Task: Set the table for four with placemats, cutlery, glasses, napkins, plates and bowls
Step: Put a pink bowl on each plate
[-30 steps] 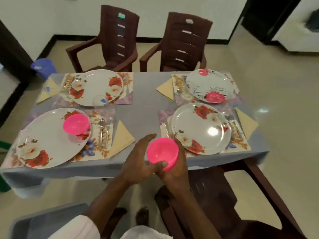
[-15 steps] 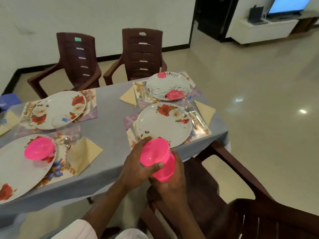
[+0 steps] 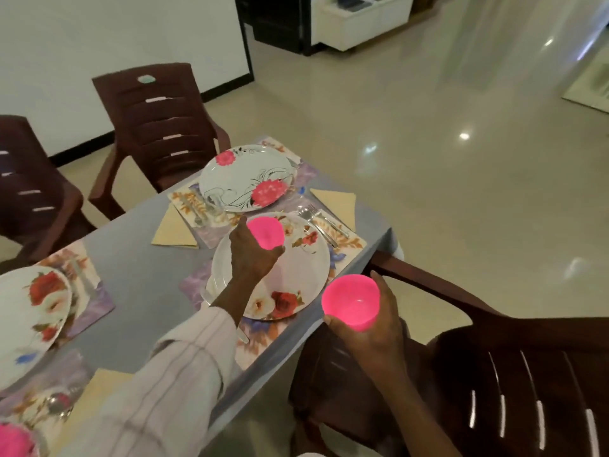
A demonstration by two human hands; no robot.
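Grey tabletop point(image 3: 141, 285) across the view from 7 to 1 o'clock, set with flowered plates, each on a floral placemat point(image 3: 342, 242). Yellow napkin point(image 3: 336, 201) near the far corner. Beyond, pale glossy floor point(image 3: 428, 159) from 12 to 3 o'clock, dotted with light spots; white wall at 11, white cabinet point(image 3: 359, 24) at 1 o'clock. Far chair point(image 3: 158, 123) against the tabletop's far edge at 11 o'clock, left chair point(image 3: 29, 183) at 9. Near chair point(image 3: 514, 374) at 4 o'clock, just beside the tabletop's corner. Wide open floor past the tabletop's 2 o'clock edge.

Left hand point(image 3: 252, 257) out over the near plate point(image 3: 296, 275), fingers curled round a pink bowl point(image 3: 265, 232) at the plate's 12 o'clock; cannot tell whether bowl and plate touch. Right hand point(image 3: 375, 328) off the tabletop's edge at that plate's 4 o'clock, fingers wrapped round a second pink bowl point(image 3: 351, 303), upright and clear of the tabletop. Far plate point(image 3: 244, 179) at 11 o'clock of the near one, just beside it. Cutlery point(image 3: 321, 224) at the near plate's 2 o'clock, on the placemat. Third pink bowl point(image 3: 13, 441) at 7 o'clock, cut by the frame.
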